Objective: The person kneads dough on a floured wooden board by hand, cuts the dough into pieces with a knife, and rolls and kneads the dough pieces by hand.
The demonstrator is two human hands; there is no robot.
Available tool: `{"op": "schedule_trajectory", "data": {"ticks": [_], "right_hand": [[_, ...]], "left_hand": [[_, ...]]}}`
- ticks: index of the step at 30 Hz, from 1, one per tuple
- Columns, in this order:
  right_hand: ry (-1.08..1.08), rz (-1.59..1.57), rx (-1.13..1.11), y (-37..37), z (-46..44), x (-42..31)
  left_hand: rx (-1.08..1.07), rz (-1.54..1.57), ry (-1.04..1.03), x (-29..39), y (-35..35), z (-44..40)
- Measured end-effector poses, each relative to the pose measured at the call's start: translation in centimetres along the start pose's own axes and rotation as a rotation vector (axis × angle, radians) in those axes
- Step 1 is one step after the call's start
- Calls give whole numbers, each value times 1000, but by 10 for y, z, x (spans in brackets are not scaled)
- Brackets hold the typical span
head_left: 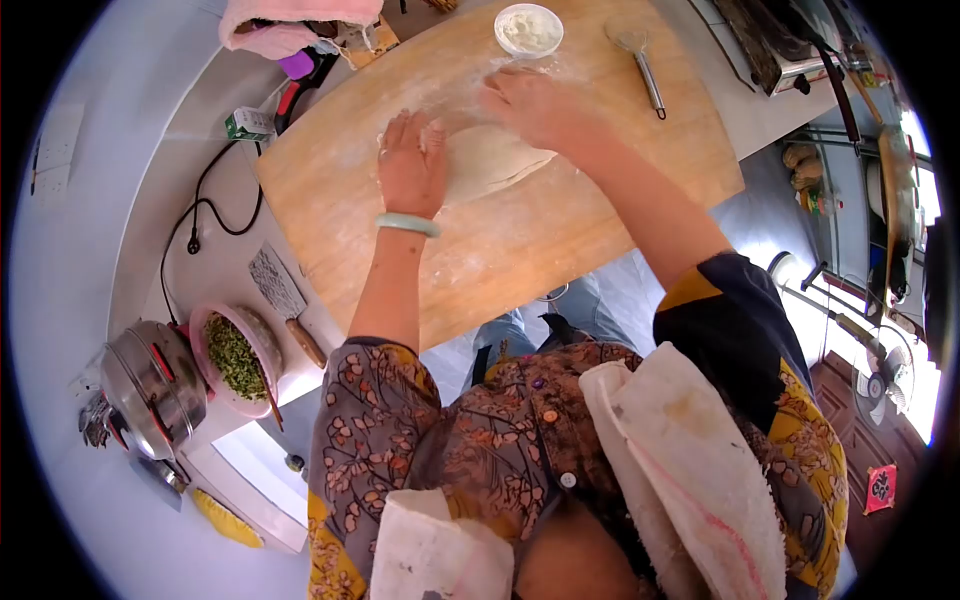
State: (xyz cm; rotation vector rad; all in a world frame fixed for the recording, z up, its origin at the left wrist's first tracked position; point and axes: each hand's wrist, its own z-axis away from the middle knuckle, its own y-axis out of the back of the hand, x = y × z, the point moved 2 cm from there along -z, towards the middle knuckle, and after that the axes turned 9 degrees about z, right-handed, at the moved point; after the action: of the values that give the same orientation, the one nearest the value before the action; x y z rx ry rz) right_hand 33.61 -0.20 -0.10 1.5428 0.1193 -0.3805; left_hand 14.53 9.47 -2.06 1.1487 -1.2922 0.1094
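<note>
A pale, flattened piece of dough [492,165] lies on a large floured wooden board [480,260]. At the dough's left edge rests my left hand [411,160], its floury fingers stretched out and a light green bangle on the wrist. My right hand [532,105] is over the far edge of the dough; motion blurs its fingers, and I cannot tell whether they grip anything. Beyond it stands a white bowl of flour [528,32]. A strainer-like utensil with a metal handle [648,82] lies on the board to the right.
Left of the board are a cleaver [278,285], a pink bowl of chopped greens [235,360], a metal pot [155,385] and a black cord [200,205]. A pink cloth [290,22] sits at the far left. At right is a stove [775,55].
</note>
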Motion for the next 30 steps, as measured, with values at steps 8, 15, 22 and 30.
{"op": "schedule_trajectory", "data": {"ticks": [8,15,22,30], "right_hand": [[-64,-77,246,-19,95,-54],[-101,99,138,-25,88,-54],[-58,256,312,-7,10,-36],[12,-97,429,-24,113,-60]], "left_hand": [[-176,39,-156,38,-11,95],[-295,-300,-232,19,-20,79],[-87,-375,-221,9,-9,-1],[-127,231,-100,24,-8,98]]}}
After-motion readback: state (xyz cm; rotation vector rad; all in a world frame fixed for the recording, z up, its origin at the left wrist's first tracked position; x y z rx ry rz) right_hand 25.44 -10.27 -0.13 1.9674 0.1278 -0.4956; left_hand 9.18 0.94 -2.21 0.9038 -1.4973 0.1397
